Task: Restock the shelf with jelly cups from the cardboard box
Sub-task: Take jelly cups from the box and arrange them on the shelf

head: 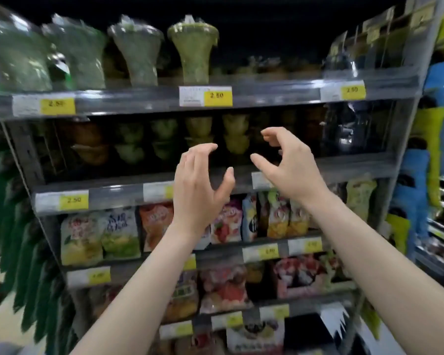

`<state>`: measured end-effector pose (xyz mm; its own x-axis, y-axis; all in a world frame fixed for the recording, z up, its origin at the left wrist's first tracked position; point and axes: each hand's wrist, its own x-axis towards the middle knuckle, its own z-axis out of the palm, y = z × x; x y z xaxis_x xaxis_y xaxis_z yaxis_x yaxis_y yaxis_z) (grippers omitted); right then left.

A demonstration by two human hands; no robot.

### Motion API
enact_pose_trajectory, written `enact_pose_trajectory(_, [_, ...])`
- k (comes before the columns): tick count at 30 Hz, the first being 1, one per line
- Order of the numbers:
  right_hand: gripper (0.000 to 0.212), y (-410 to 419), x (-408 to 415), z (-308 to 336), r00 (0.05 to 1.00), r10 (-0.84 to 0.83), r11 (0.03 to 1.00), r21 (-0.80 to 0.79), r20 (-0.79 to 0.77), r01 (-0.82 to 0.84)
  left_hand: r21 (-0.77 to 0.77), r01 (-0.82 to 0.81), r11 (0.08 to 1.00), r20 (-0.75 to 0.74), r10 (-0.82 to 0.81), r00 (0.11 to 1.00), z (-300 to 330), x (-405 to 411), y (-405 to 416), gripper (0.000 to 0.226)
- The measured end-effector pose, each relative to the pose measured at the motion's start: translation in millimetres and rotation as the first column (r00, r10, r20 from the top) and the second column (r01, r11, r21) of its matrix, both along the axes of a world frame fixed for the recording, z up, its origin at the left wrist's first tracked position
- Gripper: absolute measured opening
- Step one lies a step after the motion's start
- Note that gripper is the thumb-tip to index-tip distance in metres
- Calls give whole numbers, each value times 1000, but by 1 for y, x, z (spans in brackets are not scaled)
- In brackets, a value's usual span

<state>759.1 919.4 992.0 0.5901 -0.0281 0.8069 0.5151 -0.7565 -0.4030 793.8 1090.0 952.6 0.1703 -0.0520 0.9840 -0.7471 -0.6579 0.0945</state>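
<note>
Two bare forearms rise from the bottom edge toward the shelf (128,196). The left hand (199,193) is raised, back toward the camera, its fingers spread and curled, thumb out to the right, holding nothing. The right hand (290,166) is slightly higher and further in, fingers hooked forward and thumb pointing left, also holding nothing. The two hands are near each other but apart, both in front of the second tier's edge.

Beyond them, in the dim second tier, stand the jelly cups (236,135), stacked two high; about four green stacks can be made out, with an orange one at the left, the rest too dark to count. On the top tier stand four green bagged packs (192,53). Three yellow price tags (217,96) mark its edge. Below the hands, three tiers hold snack bags (118,231), blurred. No cardboard box can be made out.
</note>
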Motion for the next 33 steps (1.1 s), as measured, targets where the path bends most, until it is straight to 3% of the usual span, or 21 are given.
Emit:
enact_pose_trajectory(2, [46, -25, -9, -53, 991, -26, 999, -38, -133, 21, 38, 85, 996, -211, -75, 975, -58, -8, -22, 36])
enact_pose_trajectory(4, [48, -51, -19, -115, 951, -51, 998, -51, -303, 37, 63, 144, 988, -433, -103, 896, -125, -16, -43, 33])
enact_pose_trajectory(7, [48, -91, -34, -216, 828, -69, 998, -41, -556, 55, 65, 214, 975, -683, -112, 722, -224, -35, -69, 29])
enact_pose_trajectory(10, [48, -117, -49, -318, 673, -55, 998, -16, -738, 64, 78, 204, 976, -829, -50, 556, -318, -55, -85, 29])
enact_pose_trajectory(12, [44, -127, -60, -383, 574, -20, 999, 13, -819, 53, 73, 174, 982, -917, -3, 398, -379, -67, -89, 30])
enact_pose_trajectory(16, [38, -137, -84, -505, 399, 46, 997, 64, -916, 32, 93, 134, 987, -987, 74, 141, -500, -92, -79, 29])
enact_pose_trajectory(19, [57, -134, -107, -584, 250, 47, 998, 54, -967, 22, 128, 130, 983, -992, 128, 6, -574, -125, -58, 29])
enact_pose_trajectory(21, [52, -128, -122, -629, 178, 74, 996, 80, -981, 30, 123, 111, 986, -989, 131, -72, -614, -144, -40, 31])
enact_pose_trajectory(29, [45, -73, -162, -731, 19, 61, 996, 62, -998, 58, 177, -27, 984, -969, 169, -179, -693, -168, 52, 24])
enact_pose_trajectory(33, [44, -20, -172, -770, 13, 79, 992, 80, -997, 99, 167, -26, 986, -965, 158, -212, -728, -176, 117, 36])
